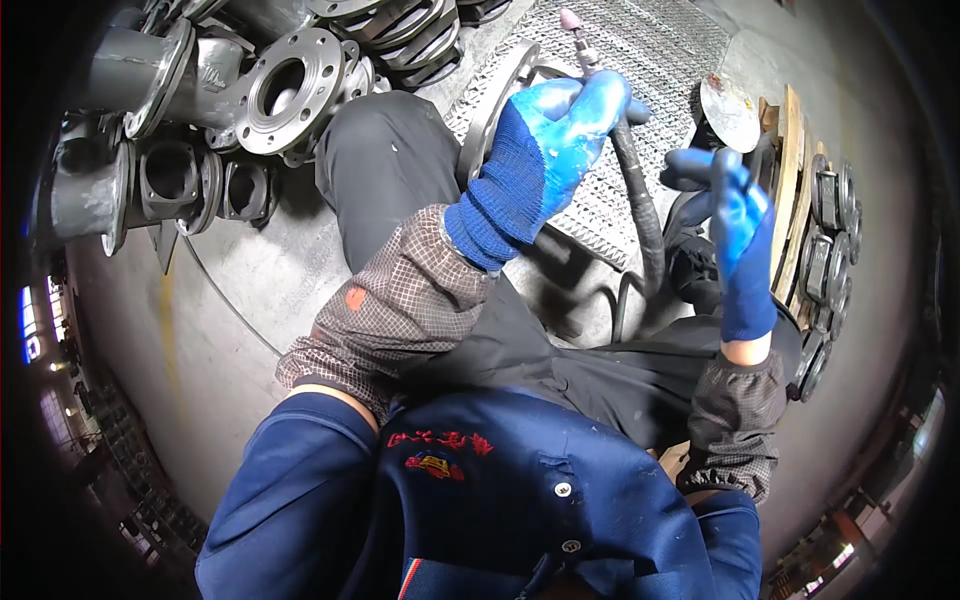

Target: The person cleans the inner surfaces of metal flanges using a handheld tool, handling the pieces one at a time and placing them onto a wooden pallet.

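Observation:
My left hand (pixel 565 130), in a blue coated glove, is closed around the handpiece of a flexible-shaft grinder. Its small pink grinding stone (pixel 570 19) points up and away from me, past the metal collet (pixel 588 58). From the back of the grip, a black hose (pixel 641 200) curves down toward the floor. Partly hidden behind that glove is a round metal flange (pixel 497 105), close to the wrist; whether they touch I cannot tell. My right hand (pixel 742 225), gloved alike, is raised to the right of the hose, fingers apart and somewhat bent, with nothing visible in them.
A textured metal plate (pixel 655 65) lies in front of me. Grey flanged pipe fittings (pixel 290 90) are piled at the left. On the right, a wooden pallet (pixel 791 190) stands beside several metal castings (pixel 828 255). A pale round disc (pixel 731 105) is near the pallet. My knees flank the work area.

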Demonstrator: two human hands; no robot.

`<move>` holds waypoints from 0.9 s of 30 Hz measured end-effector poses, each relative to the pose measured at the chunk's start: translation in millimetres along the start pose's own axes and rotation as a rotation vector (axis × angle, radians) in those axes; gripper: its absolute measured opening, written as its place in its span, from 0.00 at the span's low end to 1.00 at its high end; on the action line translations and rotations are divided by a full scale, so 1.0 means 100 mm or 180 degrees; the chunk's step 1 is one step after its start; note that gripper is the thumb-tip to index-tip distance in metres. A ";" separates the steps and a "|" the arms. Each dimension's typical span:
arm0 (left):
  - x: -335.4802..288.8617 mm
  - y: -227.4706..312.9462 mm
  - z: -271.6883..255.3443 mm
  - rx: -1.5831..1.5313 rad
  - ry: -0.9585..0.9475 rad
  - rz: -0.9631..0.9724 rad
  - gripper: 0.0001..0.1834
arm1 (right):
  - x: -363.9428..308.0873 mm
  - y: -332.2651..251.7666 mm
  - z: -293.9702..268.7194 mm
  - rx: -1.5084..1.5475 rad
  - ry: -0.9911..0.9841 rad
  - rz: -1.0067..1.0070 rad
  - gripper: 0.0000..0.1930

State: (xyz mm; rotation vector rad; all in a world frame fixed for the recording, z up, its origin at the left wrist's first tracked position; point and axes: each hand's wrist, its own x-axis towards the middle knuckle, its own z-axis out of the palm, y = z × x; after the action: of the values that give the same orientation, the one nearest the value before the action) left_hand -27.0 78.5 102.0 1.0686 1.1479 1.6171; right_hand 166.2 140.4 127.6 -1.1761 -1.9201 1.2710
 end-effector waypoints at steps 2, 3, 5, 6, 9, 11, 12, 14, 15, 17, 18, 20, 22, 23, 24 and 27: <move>-0.02 -0.05 0.01 0.0259 0.0009 -0.0011 0.25 | -0.16 0.09 0.10 0.0369 -0.0403 -0.0215 0.18; -0.06 -0.05 0.04 0.0242 -0.0001 -0.0139 0.25 | -0.20 0.12 0.21 -0.0497 -0.0178 -0.0853 0.19; -0.13 0.01 0.13 0.0033 -0.0059 -0.0467 0.26 | -0.22 0.09 0.38 -0.1898 0.0309 -0.1617 0.23; -0.14 -0.11 0.14 -0.0147 -0.0128 -0.0200 0.22 | -0.20 0.16 0.43 -0.2036 0.0424 -0.1738 0.20; -0.18 -0.12 0.18 -0.0019 -0.0441 -0.0128 0.18 | -0.30 0.26 0.46 -0.0548 0.0125 -0.0787 0.10; -0.21 -0.03 0.21 -0.0454 -0.0670 -0.0448 0.18 | -0.44 0.19 0.43 0.1396 -0.0788 0.0639 0.14; -0.20 -0.01 0.23 -0.0736 -0.0800 -0.0633 0.19 | -0.49 0.07 0.42 0.2544 -0.1169 0.1238 0.18; -0.16 -0.14 0.22 0.0789 -0.1273 0.1145 0.24 | -0.49 0.28 0.49 0.4460 -0.2217 0.0594 0.24; -0.16 -0.19 0.26 0.0190 -0.1256 0.0763 0.22 | -0.47 0.33 0.49 0.4848 -0.2554 0.0592 0.26; -0.15 -0.15 0.29 -0.0888 -0.1115 -0.0991 0.20 | -0.46 0.41 0.43 0.4455 -0.2334 0.0767 0.25; -0.11 -0.12 0.21 0.0511 -0.1268 0.0706 0.16 | -0.44 0.44 0.37 0.3719 -0.1877 0.0928 0.25; -0.17 -0.12 0.12 0.0580 0.0024 -0.0184 0.17 | -0.34 0.28 0.18 0.1929 -0.0941 0.1085 0.25; 0.01 -0.02 -0.18 0.2251 0.0627 0.0981 0.22 | -0.17 0.36 0.12 0.1591 -0.0479 0.1010 0.22; 0.06 -0.02 -0.36 0.2868 0.0974 0.1142 0.24 | -0.10 0.38 0.15 0.1649 -0.0448 0.1084 0.22; 0.06 -0.13 -0.50 0.2710 0.1143 0.0624 0.28 | -0.02 0.41 0.18 0.1708 -0.0416 0.1158 0.21; 0.04 -0.41 -1.01 0.1676 0.0929 -0.0876 0.27 | 0.18 0.49 0.60 0.1996 -0.0349 0.1192 0.19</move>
State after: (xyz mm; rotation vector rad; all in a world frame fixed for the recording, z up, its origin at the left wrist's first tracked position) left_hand -117.8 67.2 42.2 0.9505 1.9001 1.3087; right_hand 126.7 138.6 58.4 -1.1595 -1.2313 1.9811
